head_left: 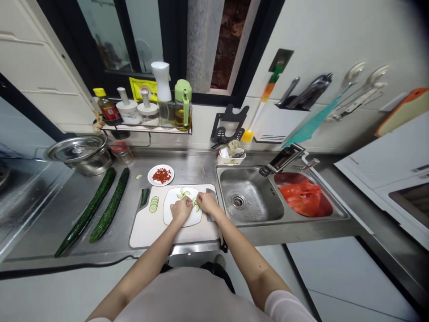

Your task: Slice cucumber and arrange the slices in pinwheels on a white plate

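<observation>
A white square plate (170, 213) lies on the cutting board (140, 235), with thin cucumber slices (182, 192) set along its far side and right side. Over the plate, my left hand (181, 210) is closed, its fingertips pinched on a cucumber slice. My right hand (208, 204) meets it from the right, fingers closed at the cucumber slices (195, 205) by the plate's right rim. A knife (221, 235) lies along the board's right edge, partly hidden under my right wrist. More cucumber slices (153, 204) overlap in a row left of the plate, beside a dark green cucumber piece (145, 197).
Two long cucumbers (109, 206) lie on the steel counter to the left. Behind the board stands a small plate (150, 175) of chopped red bits. A sink (250, 214) with a red plastic bag (301, 198) is at right; a lidded pot (90, 163) stands back left.
</observation>
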Demonstrator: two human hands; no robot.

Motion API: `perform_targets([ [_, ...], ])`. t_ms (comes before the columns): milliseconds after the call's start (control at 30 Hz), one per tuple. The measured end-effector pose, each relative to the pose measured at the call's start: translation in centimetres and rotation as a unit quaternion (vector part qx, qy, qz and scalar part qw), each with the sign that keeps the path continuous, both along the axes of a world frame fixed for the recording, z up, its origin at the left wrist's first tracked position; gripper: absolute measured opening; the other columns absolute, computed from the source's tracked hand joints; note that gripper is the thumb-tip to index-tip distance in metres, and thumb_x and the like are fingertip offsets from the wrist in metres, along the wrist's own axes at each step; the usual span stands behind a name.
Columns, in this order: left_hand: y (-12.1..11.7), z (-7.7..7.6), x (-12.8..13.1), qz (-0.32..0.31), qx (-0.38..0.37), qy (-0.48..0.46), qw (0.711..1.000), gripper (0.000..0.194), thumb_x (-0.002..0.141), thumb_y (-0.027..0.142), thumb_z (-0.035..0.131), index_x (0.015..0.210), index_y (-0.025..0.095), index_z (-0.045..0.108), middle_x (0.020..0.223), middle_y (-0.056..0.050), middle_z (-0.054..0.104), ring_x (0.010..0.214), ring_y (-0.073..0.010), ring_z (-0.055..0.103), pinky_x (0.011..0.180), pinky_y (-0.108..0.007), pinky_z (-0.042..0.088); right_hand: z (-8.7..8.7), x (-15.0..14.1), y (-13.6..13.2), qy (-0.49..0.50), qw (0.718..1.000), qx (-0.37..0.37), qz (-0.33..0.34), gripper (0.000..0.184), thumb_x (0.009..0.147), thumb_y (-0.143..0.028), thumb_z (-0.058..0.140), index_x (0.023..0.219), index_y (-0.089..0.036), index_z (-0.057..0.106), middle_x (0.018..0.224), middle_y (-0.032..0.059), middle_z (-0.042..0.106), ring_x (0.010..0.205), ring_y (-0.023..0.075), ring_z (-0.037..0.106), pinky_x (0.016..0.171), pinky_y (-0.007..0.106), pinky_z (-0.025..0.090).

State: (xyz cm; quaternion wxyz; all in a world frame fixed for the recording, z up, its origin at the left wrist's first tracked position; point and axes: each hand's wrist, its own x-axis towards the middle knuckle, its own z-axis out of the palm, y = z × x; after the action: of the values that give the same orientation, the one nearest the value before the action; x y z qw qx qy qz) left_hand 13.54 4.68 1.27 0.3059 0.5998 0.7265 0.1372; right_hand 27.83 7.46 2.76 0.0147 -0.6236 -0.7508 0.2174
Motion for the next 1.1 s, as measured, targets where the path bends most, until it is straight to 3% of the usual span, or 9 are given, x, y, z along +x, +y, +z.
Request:
perform_targets([
  [500,0.1,0.0,0.4,-0.025,-0.002,0.041,0.999,0.015,0.082,0.031,0.054,0.09,0.025,0.066,0.086,-0.003,0.072,0.092,-0.0242,0.064,0.085,-0.037,0.033,0.0,0.0,-0.2,-0.04,0.999,-0.013,0.003,0.021,0.09,-0.022,0.049,0.104,-0.019,0.065,0.105,0.0112,0.069,0.096,0.0201,0.062,0.074,0.025,0.037],
  [800,-0.2,-0.1,0.3,-0.037,0.021,0.067,0.997,0.021,0.082,0.032,0.057,0.1,0.025,0.065,0.1,-0.007,0.068,0.102,-0.0267,0.057,0.085,-0.038,0.035,0.2,0.0,-0.5,-0.04,0.999,-0.017,-0.007,0.02,0.09,-0.024,0.052,0.106,-0.018,0.062,0.103,0.0117,0.069,0.098,0.0217,0.061,0.075,0.027,0.037],
  [1100,0.3,0.3,0.8,-0.051,0.022,0.039,0.998,0.018,0.084,0.027,0.053,0.096,0.024,0.067,0.093,-0.006,0.071,0.101,-0.0254,0.059,0.087,-0.039,0.033,0.2,1.2,-0.6,-0.011,0.999,0.007,-0.041,0.023,0.093,-0.025,0.045,0.107,-0.018,0.061,0.103,0.0104,0.068,0.093,0.0194,0.061,0.073,0.026,0.036],
])
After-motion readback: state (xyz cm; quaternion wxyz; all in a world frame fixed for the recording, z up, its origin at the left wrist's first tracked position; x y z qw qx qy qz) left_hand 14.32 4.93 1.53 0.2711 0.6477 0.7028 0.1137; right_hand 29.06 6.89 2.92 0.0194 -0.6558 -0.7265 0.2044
